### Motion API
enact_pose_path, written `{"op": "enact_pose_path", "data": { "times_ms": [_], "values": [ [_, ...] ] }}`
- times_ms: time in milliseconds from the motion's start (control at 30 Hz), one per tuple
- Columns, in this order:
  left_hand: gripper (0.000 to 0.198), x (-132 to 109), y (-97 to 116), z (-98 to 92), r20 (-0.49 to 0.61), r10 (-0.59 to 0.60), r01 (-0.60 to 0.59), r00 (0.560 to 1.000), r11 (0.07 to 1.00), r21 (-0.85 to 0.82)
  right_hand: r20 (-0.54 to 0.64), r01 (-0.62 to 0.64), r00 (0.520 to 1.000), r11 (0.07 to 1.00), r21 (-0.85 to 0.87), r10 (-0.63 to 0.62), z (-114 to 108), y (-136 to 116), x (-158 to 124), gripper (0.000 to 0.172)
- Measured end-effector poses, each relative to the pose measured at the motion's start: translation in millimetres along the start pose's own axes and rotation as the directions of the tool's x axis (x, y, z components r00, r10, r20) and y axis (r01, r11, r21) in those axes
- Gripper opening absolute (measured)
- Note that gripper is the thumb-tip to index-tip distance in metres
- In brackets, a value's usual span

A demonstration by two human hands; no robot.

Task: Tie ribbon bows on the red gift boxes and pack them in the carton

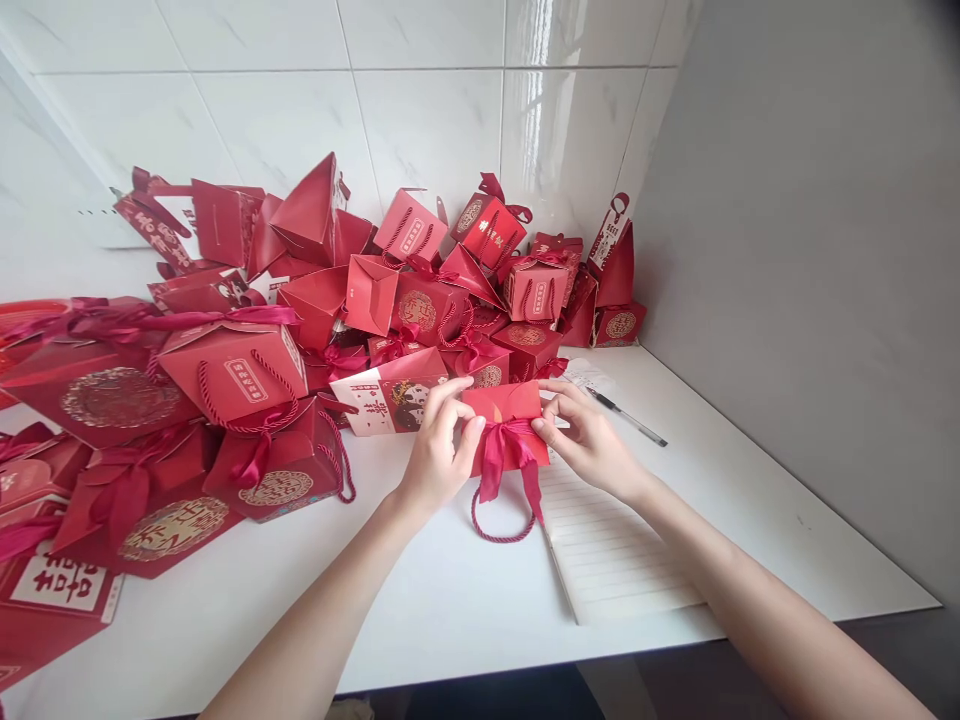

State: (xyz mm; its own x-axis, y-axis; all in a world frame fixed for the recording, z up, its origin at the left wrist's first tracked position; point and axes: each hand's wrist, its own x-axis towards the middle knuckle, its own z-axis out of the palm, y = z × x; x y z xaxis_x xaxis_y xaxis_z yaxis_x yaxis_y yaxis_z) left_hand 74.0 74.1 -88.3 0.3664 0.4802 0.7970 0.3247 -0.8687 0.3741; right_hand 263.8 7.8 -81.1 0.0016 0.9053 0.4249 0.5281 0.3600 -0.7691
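A small red gift box [501, 403] is held between my two hands above the white table. Across its front runs a tied magenta ribbon [510, 440] with tails hanging down, and a twisted cord handle [501, 540] loops below it. My left hand [446, 440] pinches the box's left side with thumb and fingers. On the right side, my right hand [589, 435] grips the box edge near the ribbon, thumb in front. The box's underside and back are hidden from me.
Many red gift boxes [416, 310] are heaped along the tiled wall, and larger ones [232, 370] stack up at the left. A lined notebook [622, 560] lies under my right forearm. Beyond it is a pen [626, 415]. A grey panel [810, 300] bounds the table's right side.
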Motion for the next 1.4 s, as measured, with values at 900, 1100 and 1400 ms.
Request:
{"op": "enact_pose_path", "data": {
  "times_ms": [900,1100,1400],
  "values": [
    [0.003,1,-4,2.9,-0.008,-0.088,0.085,0.996,0.982,-0.170,-0.022,-0.018,1.000,0.999,0.050,0.019,0,4,1,0.024],
    [0.006,4,-4,-3.1,0.050,-0.029,0.036,0.998,0.989,-0.141,-0.040,-0.005,0.999,0.999,0.049,0.007,1,4,2,0.026],
    [0.008,11,1,-15.2,0.162,0.129,-0.128,0.978,0.992,-0.016,-0.041,0.005,0.999,1.000,0.009,-0.005,-1,3,2,0.025]
  ]
}}
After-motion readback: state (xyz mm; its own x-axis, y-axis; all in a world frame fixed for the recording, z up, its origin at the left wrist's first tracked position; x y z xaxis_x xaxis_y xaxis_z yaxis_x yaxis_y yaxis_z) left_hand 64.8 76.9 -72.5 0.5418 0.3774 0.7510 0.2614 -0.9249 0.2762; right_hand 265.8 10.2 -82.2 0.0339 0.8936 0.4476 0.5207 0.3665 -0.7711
